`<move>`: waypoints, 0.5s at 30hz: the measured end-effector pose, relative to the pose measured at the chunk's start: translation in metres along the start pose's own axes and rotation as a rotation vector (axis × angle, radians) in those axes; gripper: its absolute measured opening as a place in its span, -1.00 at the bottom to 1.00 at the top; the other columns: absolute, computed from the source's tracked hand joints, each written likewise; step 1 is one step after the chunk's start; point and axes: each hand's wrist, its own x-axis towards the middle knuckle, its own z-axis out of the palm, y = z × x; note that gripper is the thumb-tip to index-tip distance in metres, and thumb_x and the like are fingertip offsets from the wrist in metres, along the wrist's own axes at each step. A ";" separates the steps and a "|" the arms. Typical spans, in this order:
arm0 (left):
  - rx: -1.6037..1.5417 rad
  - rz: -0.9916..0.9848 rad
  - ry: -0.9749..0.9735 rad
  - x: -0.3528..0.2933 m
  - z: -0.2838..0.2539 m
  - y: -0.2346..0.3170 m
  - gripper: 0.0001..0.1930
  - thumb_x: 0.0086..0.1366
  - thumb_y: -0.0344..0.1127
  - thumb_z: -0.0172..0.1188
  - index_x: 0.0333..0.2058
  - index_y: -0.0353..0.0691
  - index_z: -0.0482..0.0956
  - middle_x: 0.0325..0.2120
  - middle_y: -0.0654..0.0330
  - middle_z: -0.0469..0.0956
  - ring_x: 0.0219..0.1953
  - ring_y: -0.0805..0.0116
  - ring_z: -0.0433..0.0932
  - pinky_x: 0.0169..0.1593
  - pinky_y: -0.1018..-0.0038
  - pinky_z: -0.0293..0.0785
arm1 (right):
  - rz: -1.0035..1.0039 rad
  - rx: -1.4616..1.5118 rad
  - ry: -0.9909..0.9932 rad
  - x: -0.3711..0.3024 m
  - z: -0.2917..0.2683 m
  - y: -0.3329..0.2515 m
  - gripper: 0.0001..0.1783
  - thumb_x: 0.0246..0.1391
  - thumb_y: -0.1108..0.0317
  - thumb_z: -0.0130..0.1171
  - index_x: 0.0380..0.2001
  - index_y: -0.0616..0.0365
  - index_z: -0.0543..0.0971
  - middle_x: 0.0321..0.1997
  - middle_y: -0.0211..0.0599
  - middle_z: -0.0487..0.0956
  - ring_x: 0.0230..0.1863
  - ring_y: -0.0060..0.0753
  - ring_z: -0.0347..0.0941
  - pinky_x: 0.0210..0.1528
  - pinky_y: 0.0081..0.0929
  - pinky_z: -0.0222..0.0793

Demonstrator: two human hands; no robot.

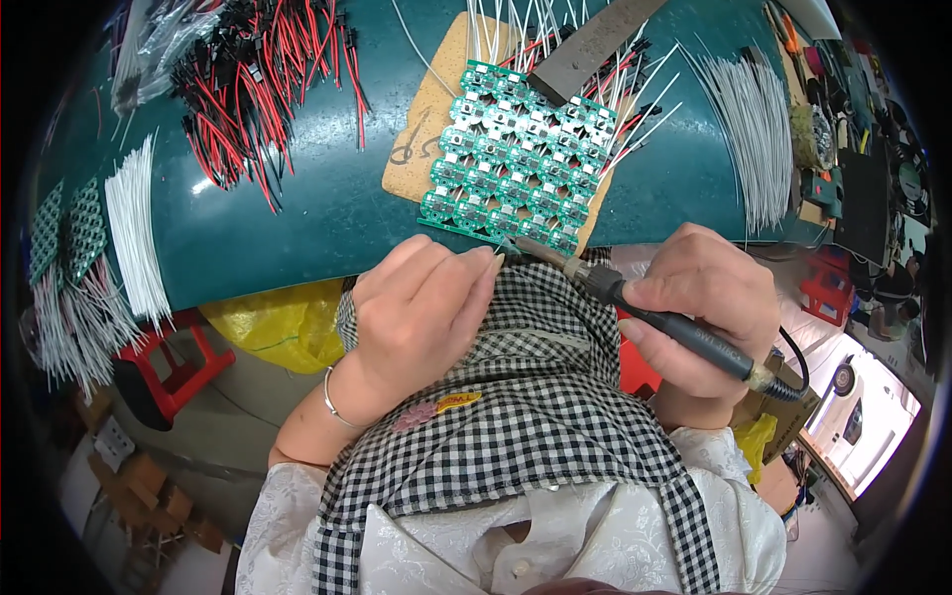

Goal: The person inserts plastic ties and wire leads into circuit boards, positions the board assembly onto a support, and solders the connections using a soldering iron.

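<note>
My right hand [709, 302] is closed around a black-handled soldering iron [684, 337]. The iron's tip points left and reaches the near edge of a green circuit board panel [521, 154], made of many small repeated boards. Just left of the tip, my left hand [421, 297] is closed in a pinch by that same edge; what its fingertips hold is too small to make out. The panel lies on a tan board [405, 178], with white wires [486, 35] running out from its far side. A dark metal bar [595, 50] rests across the panel's far right corner.
On the green table [337, 218] lie a pile of red and black connector leads [258, 89] and bundles of white wires at left [136, 233] and right [754, 149]. More wired green panels [84, 223] sit far left. Red stools [178, 372] stand below the table.
</note>
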 end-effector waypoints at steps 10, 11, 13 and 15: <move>0.021 -0.027 0.022 0.001 -0.001 0.000 -0.84 -0.01 -0.58 0.41 -0.45 -0.30 0.59 -0.65 0.21 0.44 -0.64 0.29 0.42 -0.56 0.42 0.34 | -0.049 -0.103 -0.122 0.004 -0.003 -0.009 -0.73 -0.29 0.49 0.42 -0.38 0.24 0.68 -0.52 -0.25 0.56 -0.55 -0.26 0.48 -0.50 -0.38 0.39; 0.014 -0.041 0.024 0.000 -0.003 0.000 -0.83 -0.02 -0.58 0.41 -0.45 -0.29 0.59 -0.65 0.21 0.44 -0.65 0.28 0.42 -0.56 0.43 0.35 | -0.048 -0.104 -0.120 0.003 -0.003 -0.008 -0.73 -0.29 0.49 0.42 -0.38 0.24 0.68 -0.52 -0.25 0.56 -0.55 -0.26 0.48 -0.50 -0.38 0.39; -0.015 -0.076 0.030 -0.001 -0.009 0.003 -0.83 -0.03 -0.59 0.40 -0.46 -0.29 0.58 -0.65 0.21 0.44 -0.65 0.28 0.42 -0.56 0.43 0.35 | -0.063 -0.012 0.003 0.000 -0.004 -0.004 -0.73 -0.32 0.49 0.41 -0.41 0.28 0.67 -0.56 -0.24 0.56 -0.57 -0.26 0.47 -0.50 -0.39 0.37; -0.049 -0.107 0.033 0.001 -0.010 0.005 -0.83 -0.04 -0.59 0.40 -0.47 -0.29 0.58 -0.66 0.21 0.45 -0.66 0.28 0.42 -0.56 0.43 0.35 | -0.041 0.010 0.050 -0.006 -0.011 -0.005 -0.74 -0.34 0.48 0.41 -0.45 0.28 0.65 -0.58 -0.24 0.56 -0.58 -0.26 0.47 -0.50 -0.39 0.36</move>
